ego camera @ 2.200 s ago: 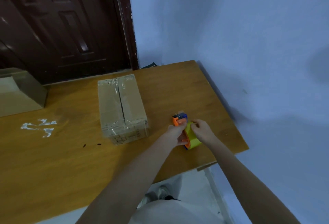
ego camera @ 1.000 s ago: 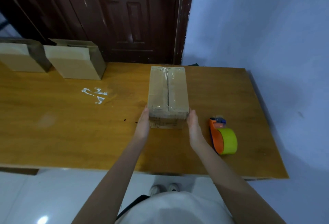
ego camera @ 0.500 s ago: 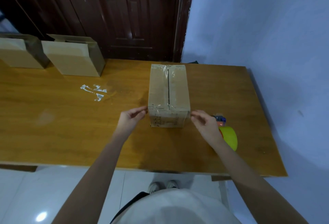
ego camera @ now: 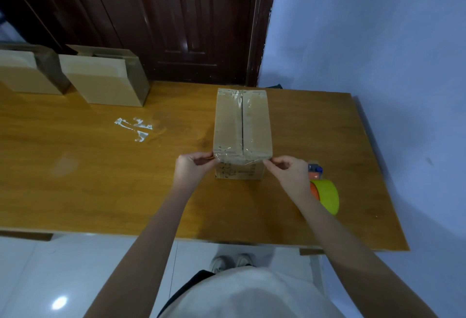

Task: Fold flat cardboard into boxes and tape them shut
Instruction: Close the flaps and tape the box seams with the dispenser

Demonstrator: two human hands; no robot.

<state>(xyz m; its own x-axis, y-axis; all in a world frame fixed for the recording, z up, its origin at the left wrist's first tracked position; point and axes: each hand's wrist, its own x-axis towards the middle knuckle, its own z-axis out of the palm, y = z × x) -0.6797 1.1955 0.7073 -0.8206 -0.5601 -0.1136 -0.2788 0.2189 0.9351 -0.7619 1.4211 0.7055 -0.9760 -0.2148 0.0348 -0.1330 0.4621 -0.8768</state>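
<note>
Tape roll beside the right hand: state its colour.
Yellow-green tape roll on an orange dispenser, shown in the head view.

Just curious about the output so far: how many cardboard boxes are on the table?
3. A brown taped cardboard box stands mid-table at the hands; two plain brown cardboard boxes stand along the far left edge. More may lie outside the frame.

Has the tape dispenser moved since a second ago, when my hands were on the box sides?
No. The tape dispenser sits right of the box, same spot on the table.
</note>
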